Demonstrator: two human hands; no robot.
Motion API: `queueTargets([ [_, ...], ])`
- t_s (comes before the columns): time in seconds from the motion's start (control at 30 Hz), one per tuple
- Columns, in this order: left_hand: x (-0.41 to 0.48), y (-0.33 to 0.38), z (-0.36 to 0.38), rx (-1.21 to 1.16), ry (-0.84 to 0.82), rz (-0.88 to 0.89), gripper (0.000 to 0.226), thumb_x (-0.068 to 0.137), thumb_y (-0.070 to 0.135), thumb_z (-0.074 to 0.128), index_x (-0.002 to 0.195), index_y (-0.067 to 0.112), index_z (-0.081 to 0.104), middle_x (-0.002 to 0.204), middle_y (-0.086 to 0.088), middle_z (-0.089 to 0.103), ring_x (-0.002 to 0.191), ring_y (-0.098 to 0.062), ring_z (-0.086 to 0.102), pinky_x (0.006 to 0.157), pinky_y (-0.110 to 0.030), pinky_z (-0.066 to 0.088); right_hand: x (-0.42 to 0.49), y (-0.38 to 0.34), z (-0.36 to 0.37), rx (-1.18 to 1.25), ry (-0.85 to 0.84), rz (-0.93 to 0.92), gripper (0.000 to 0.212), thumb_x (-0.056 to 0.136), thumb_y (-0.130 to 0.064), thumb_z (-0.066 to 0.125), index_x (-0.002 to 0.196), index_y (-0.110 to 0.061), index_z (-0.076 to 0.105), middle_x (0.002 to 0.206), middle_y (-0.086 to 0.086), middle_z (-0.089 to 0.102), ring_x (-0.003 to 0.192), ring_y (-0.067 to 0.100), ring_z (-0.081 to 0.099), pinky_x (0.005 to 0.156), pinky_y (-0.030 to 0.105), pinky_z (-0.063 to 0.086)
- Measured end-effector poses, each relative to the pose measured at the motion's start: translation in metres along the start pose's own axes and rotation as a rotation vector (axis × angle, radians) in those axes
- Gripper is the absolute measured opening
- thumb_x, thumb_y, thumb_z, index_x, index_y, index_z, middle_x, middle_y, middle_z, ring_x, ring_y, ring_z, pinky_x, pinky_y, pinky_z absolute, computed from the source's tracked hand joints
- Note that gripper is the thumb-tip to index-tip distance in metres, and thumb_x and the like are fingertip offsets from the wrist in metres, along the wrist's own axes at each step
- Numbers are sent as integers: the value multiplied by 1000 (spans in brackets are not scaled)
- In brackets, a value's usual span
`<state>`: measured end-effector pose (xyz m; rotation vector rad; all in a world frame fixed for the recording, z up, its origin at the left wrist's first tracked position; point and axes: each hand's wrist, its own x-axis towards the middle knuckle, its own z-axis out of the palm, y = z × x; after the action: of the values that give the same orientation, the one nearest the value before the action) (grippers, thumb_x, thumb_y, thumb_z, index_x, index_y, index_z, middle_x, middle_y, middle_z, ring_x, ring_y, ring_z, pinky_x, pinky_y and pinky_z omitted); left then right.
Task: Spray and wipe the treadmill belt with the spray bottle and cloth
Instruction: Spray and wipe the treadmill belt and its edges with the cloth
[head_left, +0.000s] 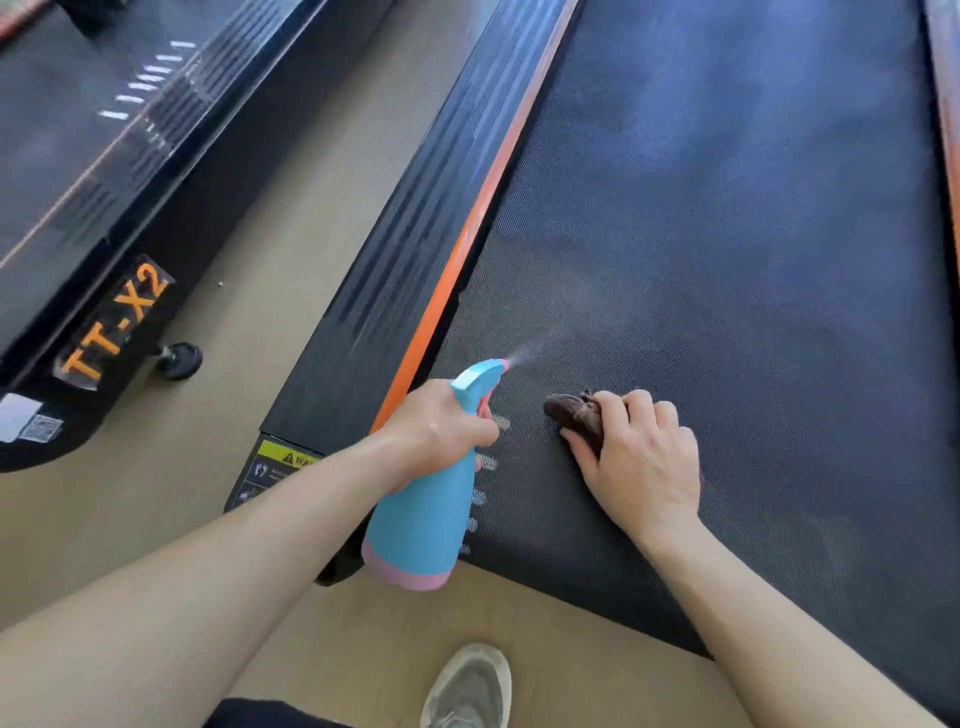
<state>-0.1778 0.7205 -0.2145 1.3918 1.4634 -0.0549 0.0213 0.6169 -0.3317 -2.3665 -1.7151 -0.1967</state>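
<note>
A grey shoe (470, 686) stands on the tan floor (249, 338) just short of the near edge of the treadmill belt (727, 234). At the left of that edge, the left hand (441, 431) grips the neck of the blue-and-pink spray bottle (421, 514), fingers curled round it. Fine mist (524, 356) leaves the nozzle over the belt. Just right of the bottle, the right hand (639, 457) rests on the belt, fingers curled over a bunched brown cloth (574, 413). The belt surface is dark and finely textured, with pale hazy patches farther up. An orange strip (467, 234) and a black ribbed side rail (405, 208) border its left edge. Left of the belt, across a lane of floor, stands a second treadmill (117, 322) marked TT-X2.
</note>
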Motion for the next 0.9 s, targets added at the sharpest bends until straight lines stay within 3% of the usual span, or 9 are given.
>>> queueTargets([
  [0.1,-3,-7,-6,-58,-15,-13,43,74,21,65,115,11,71,83,-2,70,67,-21,73,87,-51,64,10,-1,0,45,-5,23,52,91,-63,57,115,-16,60,100,9,54,88,34,52,64,43,47],
  [0.23,-2,-19,-11,-86,42,41,17,86,4,64,101,8,70,100,-12,73,64,-18,71,80,-43,65,79,-6,9,69,-7,28,55,91,-65,49,117,-17,58,109,11,56,99,35,54,74,46,48],
  [0.33,2,-18,-15,-137,111,64,23,82,7,66,102,15,74,97,-4,72,67,-18,71,77,-41,66,148,-23,22,63,-108,28,55,94,-66,43,118,-18,54,119,11,54,110,36,51,83,49,47],
  [0.43,1,-11,-21,-205,145,67,40,71,19,65,110,20,75,104,-7,75,65,-21,74,86,-47,66,150,-40,26,18,-99,15,51,95,-64,44,115,-18,56,117,11,55,107,37,51,80,47,45],
  [0.53,2,-5,-25,-245,154,64,51,65,23,62,114,22,74,98,-4,73,64,-21,73,83,-44,66,76,-46,13,43,-24,-186,45,92,-62,51,110,-21,59,106,7,55,94,34,51,71,44,43],
  [0.67,8,-2,-26,-268,175,43,25,84,9,66,104,22,74,95,2,72,66,-21,70,69,-32,63,53,-39,14,45,-54,-429,46,93,-62,52,112,-21,61,103,7,55,90,33,52,67,44,45],
  [0.77,7,-7,-26,-284,191,44,37,72,17,66,105,32,74,103,-6,76,68,-21,69,77,-39,67,112,-41,27,6,-26,-309,48,92,-64,50,108,-19,60,107,10,56,97,36,53,71,46,47],
  [0.9,3,-17,-34,-277,200,24,43,63,25,62,104,22,75,109,-9,78,65,-23,74,85,-50,66,167,-54,35,-19,-91,-118,50,95,-61,49,113,-15,57,116,14,54,105,38,52,79,49,47],
])
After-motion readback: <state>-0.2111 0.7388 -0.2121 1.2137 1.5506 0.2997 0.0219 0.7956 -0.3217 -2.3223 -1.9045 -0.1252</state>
